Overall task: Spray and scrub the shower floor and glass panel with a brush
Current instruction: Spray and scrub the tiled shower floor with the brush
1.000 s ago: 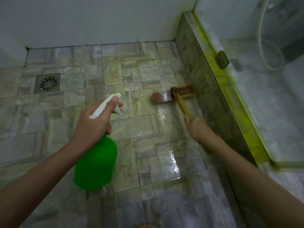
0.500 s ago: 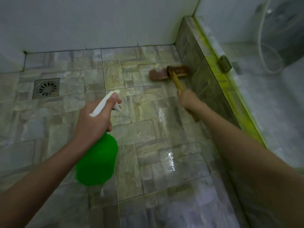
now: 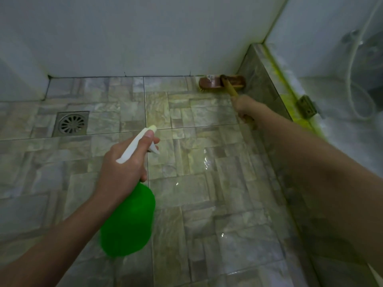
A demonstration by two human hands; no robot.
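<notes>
Your left hand point(image 3: 124, 162) grips the neck of a smooth green plastic bottle point(image 3: 128, 222), one finger along its white spray head, above the near floor point(image 3: 196, 193). The floor is mottled stone-look tile, wet and glossy toward the right. Your right hand point(image 3: 245, 106) clasps the yellowish handle of the brush point(image 3: 213, 82), a reddish oblong block with pale bristles set in the far right corner against the wall point(image 3: 145, 38) and tiled curb point(image 3: 267, 83). A square metal drain point(image 3: 71, 123) lies far left. The glass point(image 3: 321, 38) stands on the curb, with a hinge point(image 3: 306, 106) and a blurred hose point(image 3: 356, 83) behind
</notes>
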